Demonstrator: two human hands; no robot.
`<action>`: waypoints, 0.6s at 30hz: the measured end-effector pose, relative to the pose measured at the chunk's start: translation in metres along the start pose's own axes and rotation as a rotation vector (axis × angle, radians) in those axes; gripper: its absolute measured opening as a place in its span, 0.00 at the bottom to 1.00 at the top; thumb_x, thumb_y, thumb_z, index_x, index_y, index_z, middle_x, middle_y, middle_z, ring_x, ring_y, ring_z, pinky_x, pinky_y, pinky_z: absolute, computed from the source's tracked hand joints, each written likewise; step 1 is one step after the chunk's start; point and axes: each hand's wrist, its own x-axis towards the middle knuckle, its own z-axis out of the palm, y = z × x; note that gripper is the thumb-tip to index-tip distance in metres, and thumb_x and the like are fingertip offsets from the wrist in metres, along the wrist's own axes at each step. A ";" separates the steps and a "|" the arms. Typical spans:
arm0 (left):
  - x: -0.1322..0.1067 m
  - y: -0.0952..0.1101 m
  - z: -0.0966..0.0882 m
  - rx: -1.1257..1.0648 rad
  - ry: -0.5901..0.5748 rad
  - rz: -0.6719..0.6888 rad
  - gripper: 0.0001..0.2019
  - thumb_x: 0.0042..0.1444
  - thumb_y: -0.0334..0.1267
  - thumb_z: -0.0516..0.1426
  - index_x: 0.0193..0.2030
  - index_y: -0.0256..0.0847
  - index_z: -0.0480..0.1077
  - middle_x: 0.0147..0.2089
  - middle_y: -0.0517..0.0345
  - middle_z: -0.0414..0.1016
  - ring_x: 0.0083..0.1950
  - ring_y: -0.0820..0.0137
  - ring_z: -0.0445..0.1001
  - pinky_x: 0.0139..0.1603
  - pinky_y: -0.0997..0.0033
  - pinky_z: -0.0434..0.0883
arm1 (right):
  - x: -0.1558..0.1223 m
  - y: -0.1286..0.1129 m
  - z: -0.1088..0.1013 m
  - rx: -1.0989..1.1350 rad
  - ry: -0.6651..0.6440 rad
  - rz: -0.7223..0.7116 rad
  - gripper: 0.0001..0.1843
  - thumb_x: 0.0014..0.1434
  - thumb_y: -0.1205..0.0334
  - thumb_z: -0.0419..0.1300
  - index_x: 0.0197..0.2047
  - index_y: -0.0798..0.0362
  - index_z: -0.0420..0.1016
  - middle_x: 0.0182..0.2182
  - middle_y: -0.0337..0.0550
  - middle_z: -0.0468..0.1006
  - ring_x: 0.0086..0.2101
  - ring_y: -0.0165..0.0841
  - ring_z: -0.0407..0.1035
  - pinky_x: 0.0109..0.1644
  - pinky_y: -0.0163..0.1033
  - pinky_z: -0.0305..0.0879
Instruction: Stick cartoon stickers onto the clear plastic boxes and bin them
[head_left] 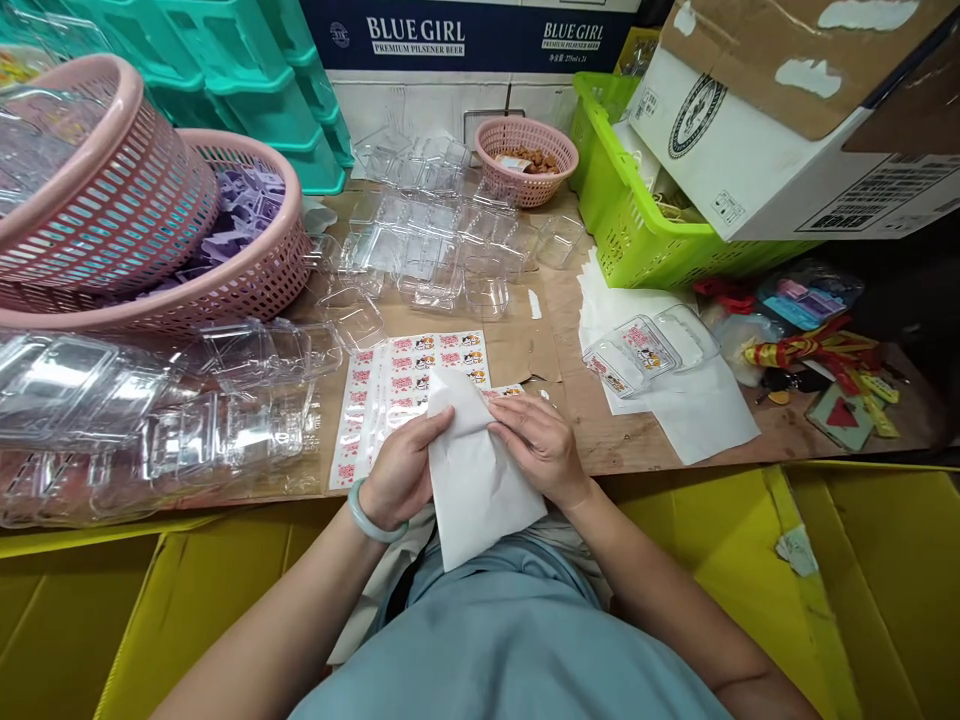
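A white sheet of paper (pixel 480 490) is held up between both hands over the table's front edge, its upper part folded or creased. My left hand (pixel 405 455) grips its left side, thumb in front, with a pale green bangle on the wrist. At the upper right, my right hand (pixel 541 445) pinches the paper between thumb and fingers. Behind the paper lie sheets of stickers (pixel 409 385) with red lettering and cartoon cats. Off to the right, an opened clear plastic box (pixel 649 350) bearing such stickers rests on more white paper sheets (pixel 709 410).
Clear plastic boxes (pixel 427 235) cover the table's back, with stacked ones (pixel 142 390) at left. Pink baskets (pixel 262 270) stand behind those; the lower holds purple pieces. A small pink basket (pixel 525 150) holds brown pieces. At right are a green crate (pixel 637 230), a carton (pixel 750 150) and ribbons (pixel 817 350).
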 end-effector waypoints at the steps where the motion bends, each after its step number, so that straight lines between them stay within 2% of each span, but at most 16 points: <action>1: 0.000 -0.001 0.001 0.015 0.015 0.025 0.14 0.52 0.37 0.62 0.45 0.35 0.76 0.44 0.46 0.81 0.52 0.52 0.77 0.52 0.57 0.74 | 0.000 -0.001 0.001 0.041 0.014 0.036 0.13 0.61 0.66 0.60 0.48 0.45 0.79 0.45 0.42 0.82 0.47 0.36 0.75 0.55 0.47 0.70; 3: 0.001 -0.003 0.002 0.041 0.027 0.070 0.14 0.50 0.37 0.64 0.43 0.34 0.77 0.43 0.46 0.81 0.50 0.53 0.77 0.51 0.57 0.74 | 0.001 -0.003 0.004 0.149 0.054 0.160 0.10 0.61 0.65 0.61 0.45 0.46 0.81 0.42 0.42 0.83 0.44 0.36 0.76 0.53 0.46 0.71; 5: 0.002 -0.004 0.002 0.061 0.029 0.095 0.14 0.48 0.37 0.65 0.42 0.33 0.77 0.42 0.47 0.81 0.49 0.54 0.78 0.51 0.58 0.74 | 0.003 -0.002 0.006 0.284 0.122 0.353 0.08 0.60 0.61 0.62 0.41 0.47 0.82 0.40 0.42 0.83 0.42 0.36 0.77 0.51 0.45 0.72; 7: 0.003 -0.003 0.000 0.078 0.038 0.105 0.15 0.47 0.38 0.66 0.41 0.33 0.77 0.40 0.48 0.82 0.47 0.54 0.78 0.50 0.59 0.75 | 0.007 0.002 0.004 0.429 0.235 0.550 0.09 0.59 0.57 0.62 0.40 0.50 0.82 0.39 0.44 0.84 0.41 0.37 0.77 0.49 0.44 0.73; 9: 0.004 -0.001 -0.003 0.088 0.063 0.110 0.15 0.47 0.39 0.67 0.40 0.33 0.77 0.39 0.49 0.82 0.46 0.55 0.79 0.49 0.60 0.75 | 0.011 0.007 -0.001 0.526 0.363 0.662 0.12 0.59 0.54 0.62 0.40 0.51 0.81 0.39 0.44 0.84 0.41 0.38 0.78 0.48 0.45 0.73; 10: 0.004 0.000 -0.004 0.089 0.077 0.112 0.15 0.47 0.39 0.67 0.40 0.33 0.77 0.38 0.49 0.82 0.46 0.55 0.79 0.49 0.60 0.75 | 0.013 0.009 -0.004 0.533 0.387 0.657 0.12 0.59 0.53 0.62 0.41 0.51 0.81 0.40 0.45 0.83 0.42 0.38 0.77 0.49 0.46 0.73; 11: 0.004 0.001 -0.005 0.088 0.082 0.112 0.15 0.47 0.39 0.66 0.41 0.34 0.77 0.38 0.49 0.82 0.46 0.55 0.79 0.49 0.60 0.75 | 0.015 0.009 -0.007 0.503 0.360 0.612 0.12 0.59 0.54 0.62 0.42 0.50 0.81 0.42 0.45 0.83 0.44 0.39 0.77 0.52 0.47 0.72; 15: 0.003 0.003 -0.004 0.093 -0.006 0.109 0.18 0.49 0.39 0.65 0.47 0.35 0.75 0.42 0.48 0.81 0.47 0.56 0.79 0.50 0.59 0.75 | 0.017 -0.004 -0.011 0.145 0.040 0.239 0.13 0.56 0.59 0.67 0.46 0.45 0.79 0.47 0.42 0.81 0.52 0.39 0.71 0.63 0.53 0.60; 16: 0.003 0.002 -0.004 0.106 -0.031 0.118 0.19 0.49 0.39 0.65 0.49 0.35 0.75 0.43 0.47 0.81 0.47 0.56 0.79 0.50 0.58 0.74 | 0.016 -0.008 -0.008 0.075 0.021 0.181 0.12 0.56 0.61 0.66 0.46 0.44 0.80 0.46 0.41 0.81 0.51 0.39 0.71 0.64 0.54 0.59; 18: 0.003 -0.001 -0.003 0.138 -0.046 0.136 0.21 0.49 0.39 0.66 0.49 0.35 0.75 0.45 0.46 0.81 0.47 0.55 0.79 0.50 0.58 0.74 | 0.014 -0.013 -0.001 0.045 0.064 0.161 0.08 0.59 0.63 0.63 0.43 0.44 0.80 0.43 0.41 0.82 0.47 0.38 0.73 0.60 0.52 0.64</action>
